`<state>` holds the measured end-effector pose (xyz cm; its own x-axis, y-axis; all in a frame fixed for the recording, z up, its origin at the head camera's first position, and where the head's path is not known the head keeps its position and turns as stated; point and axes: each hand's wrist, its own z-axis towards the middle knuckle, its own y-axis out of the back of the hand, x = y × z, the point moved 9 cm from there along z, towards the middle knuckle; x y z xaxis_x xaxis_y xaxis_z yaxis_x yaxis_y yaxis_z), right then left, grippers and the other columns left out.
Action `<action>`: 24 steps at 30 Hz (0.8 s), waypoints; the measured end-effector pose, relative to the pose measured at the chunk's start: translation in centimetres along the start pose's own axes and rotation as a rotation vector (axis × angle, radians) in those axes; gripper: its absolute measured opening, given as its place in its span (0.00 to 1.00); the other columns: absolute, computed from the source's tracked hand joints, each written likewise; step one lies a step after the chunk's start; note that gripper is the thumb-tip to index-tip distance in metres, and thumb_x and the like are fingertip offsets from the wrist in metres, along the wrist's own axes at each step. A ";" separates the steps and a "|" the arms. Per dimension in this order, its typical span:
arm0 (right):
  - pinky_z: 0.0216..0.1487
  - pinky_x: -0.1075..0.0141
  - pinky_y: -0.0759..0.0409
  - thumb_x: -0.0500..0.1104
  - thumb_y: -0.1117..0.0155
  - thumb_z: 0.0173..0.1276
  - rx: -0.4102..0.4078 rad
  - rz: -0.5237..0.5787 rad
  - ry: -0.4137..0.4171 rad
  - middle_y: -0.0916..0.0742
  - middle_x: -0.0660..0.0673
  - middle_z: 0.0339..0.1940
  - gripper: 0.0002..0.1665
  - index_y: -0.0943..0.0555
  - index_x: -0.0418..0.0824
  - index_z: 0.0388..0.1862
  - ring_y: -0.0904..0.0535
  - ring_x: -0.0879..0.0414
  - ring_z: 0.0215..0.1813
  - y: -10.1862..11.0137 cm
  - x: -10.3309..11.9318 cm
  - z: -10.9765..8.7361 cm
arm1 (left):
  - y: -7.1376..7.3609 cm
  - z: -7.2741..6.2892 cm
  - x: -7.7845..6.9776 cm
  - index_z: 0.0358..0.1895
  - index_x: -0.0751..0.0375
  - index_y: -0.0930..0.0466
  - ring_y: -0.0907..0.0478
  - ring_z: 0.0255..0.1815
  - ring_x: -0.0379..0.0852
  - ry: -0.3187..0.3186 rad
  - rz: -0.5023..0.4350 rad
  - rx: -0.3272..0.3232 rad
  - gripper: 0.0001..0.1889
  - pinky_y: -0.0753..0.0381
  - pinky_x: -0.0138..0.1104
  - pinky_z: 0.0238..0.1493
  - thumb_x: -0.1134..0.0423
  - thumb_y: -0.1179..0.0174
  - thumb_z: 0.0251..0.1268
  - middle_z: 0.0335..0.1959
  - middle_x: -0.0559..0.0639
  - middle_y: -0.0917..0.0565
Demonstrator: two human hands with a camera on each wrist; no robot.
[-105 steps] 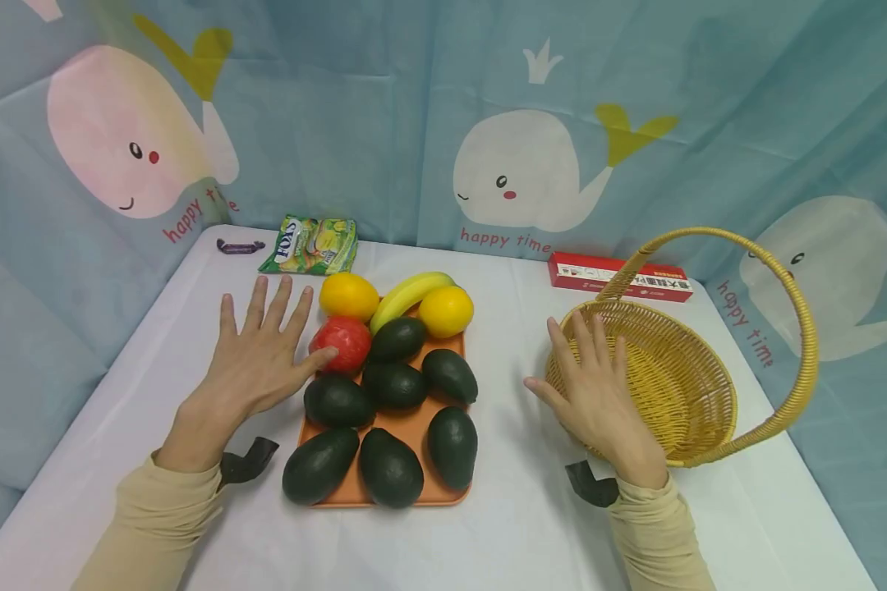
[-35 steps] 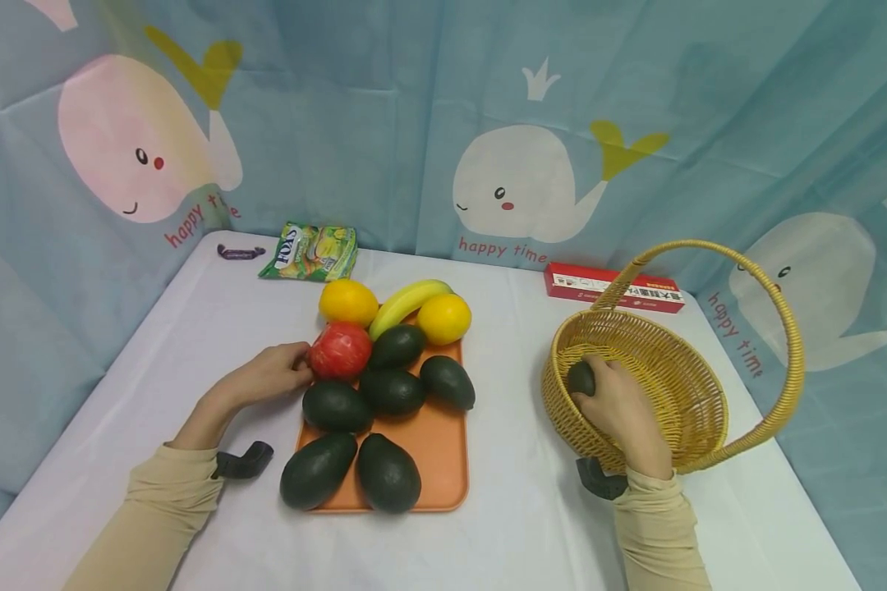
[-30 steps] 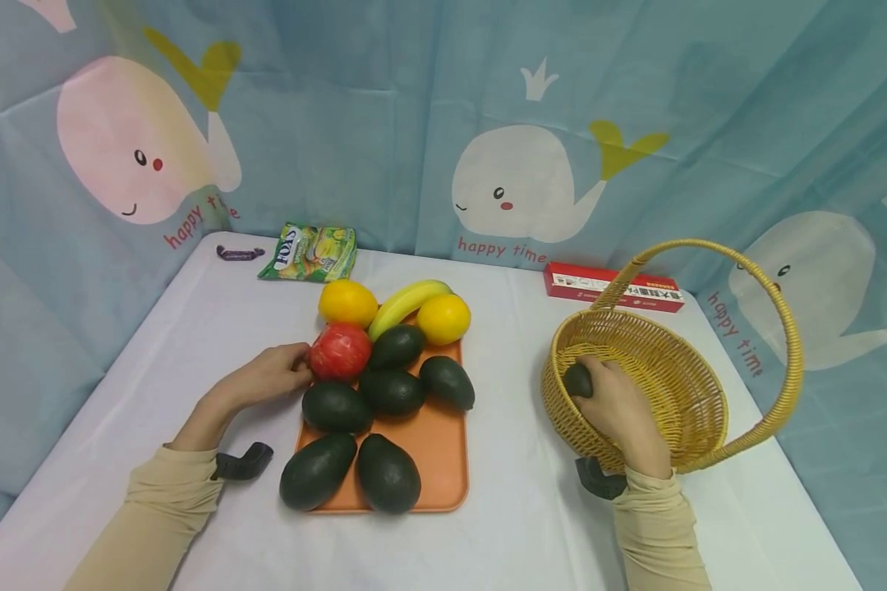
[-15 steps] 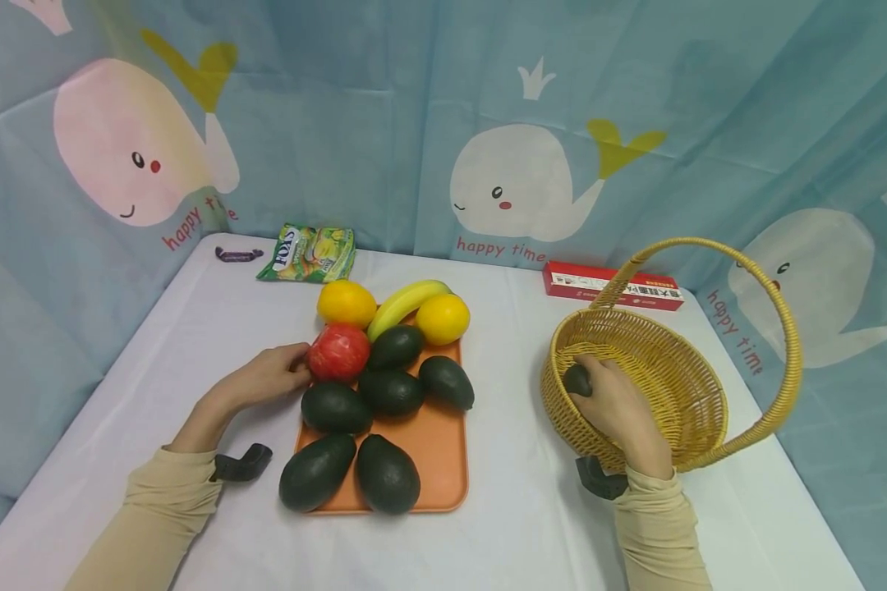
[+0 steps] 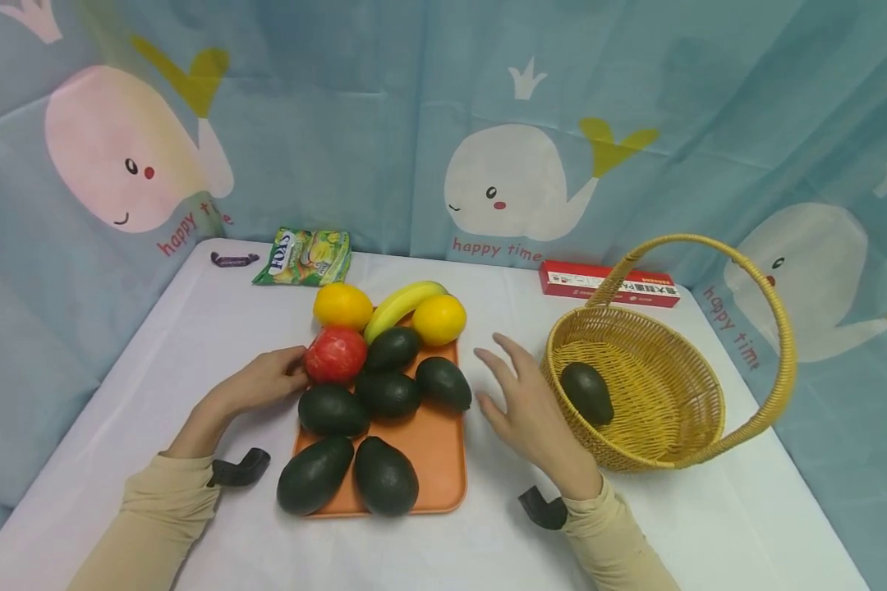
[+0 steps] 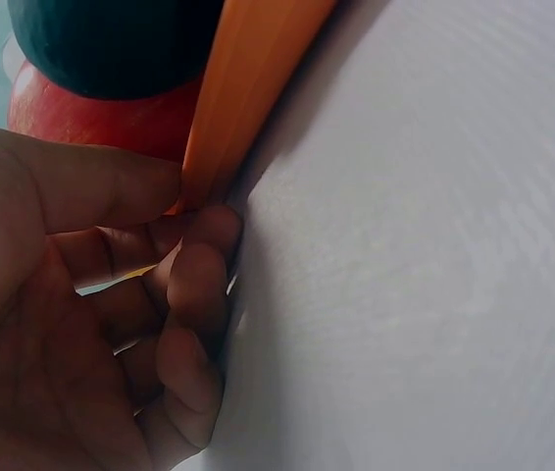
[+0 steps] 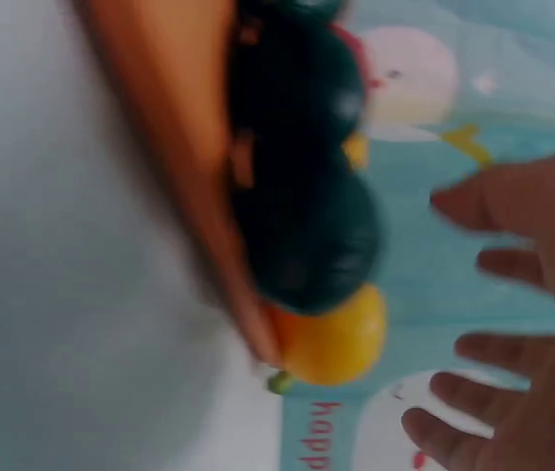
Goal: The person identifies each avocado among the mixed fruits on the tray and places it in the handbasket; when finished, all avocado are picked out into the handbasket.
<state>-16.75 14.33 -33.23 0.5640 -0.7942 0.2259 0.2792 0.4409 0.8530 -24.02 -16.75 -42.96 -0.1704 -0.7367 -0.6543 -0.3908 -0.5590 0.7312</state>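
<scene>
My left hand [image 5: 264,380] pinches the left rim of an orange tray [image 5: 439,460]; in the left wrist view its thumb and curled fingers [image 6: 202,280] meet at the tray's edge [image 6: 243,88]. Several dark green avocados [image 5: 387,476] lie on the tray, along with a red round fruit [image 5: 336,355], a banana [image 5: 405,307] and two yellow lemon-like fruits [image 5: 439,320]. Between tray and basket, my right hand [image 5: 532,410] hovers with fingers spread and nothing in it, close to the rightmost avocado [image 5: 444,383]. One avocado [image 5: 587,394] rests inside the yellow wicker basket [image 5: 665,394].
A tall handle [image 5: 779,328] arches over the basket. Behind it lies a red box [image 5: 609,285]. A green candy bag [image 5: 305,258] and a purple wrapped candy [image 5: 234,260] lie at the back left. A blue whale-print curtain [image 5: 384,164] surrounds the white table.
An avocado went from the tray's front right corner into the basket, where my right hand let go of it and then moved left toward the tray. My left hand took hold of the tray rim.
</scene>
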 end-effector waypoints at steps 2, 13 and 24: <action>0.68 0.46 0.30 0.47 0.32 0.63 0.086 0.028 0.044 0.33 0.36 0.74 0.36 0.32 0.46 0.70 0.33 0.40 0.72 -2.1 0.8 -0.1 | -0.1 0.0 0.2 0.38 0.61 0.27 0.29 0.32 0.45 0.009 -0.006 0.002 0.05 0.32 0.36 0.35 0.64 0.47 0.64 0.27 0.49 0.26; 0.65 0.51 0.28 0.50 0.30 0.61 0.191 0.069 0.191 0.27 0.36 0.66 0.37 0.30 0.50 0.69 0.29 0.41 0.66 -5.7 2.7 -0.8 | 0.0 0.0 -0.2 0.37 0.61 0.27 0.30 0.30 0.44 0.000 -0.005 -0.004 0.04 0.33 0.35 0.33 0.64 0.46 0.64 0.26 0.48 0.27; 0.59 0.53 0.25 0.54 0.29 0.60 0.207 0.074 0.171 0.27 0.40 0.71 0.26 0.27 0.47 0.53 0.25 0.46 0.63 -5.5 3.1 -0.8 | 0.0 0.1 0.0 0.36 0.60 0.27 0.31 0.30 0.44 0.000 0.006 -0.014 0.04 0.33 0.35 0.33 0.64 0.46 0.63 0.25 0.48 0.27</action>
<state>-15.92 9.81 -37.64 0.7047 -0.6733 0.2238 0.0771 0.3862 0.9192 -24.05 -16.69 -42.96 -0.1725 -0.7402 -0.6499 -0.3771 -0.5599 0.7378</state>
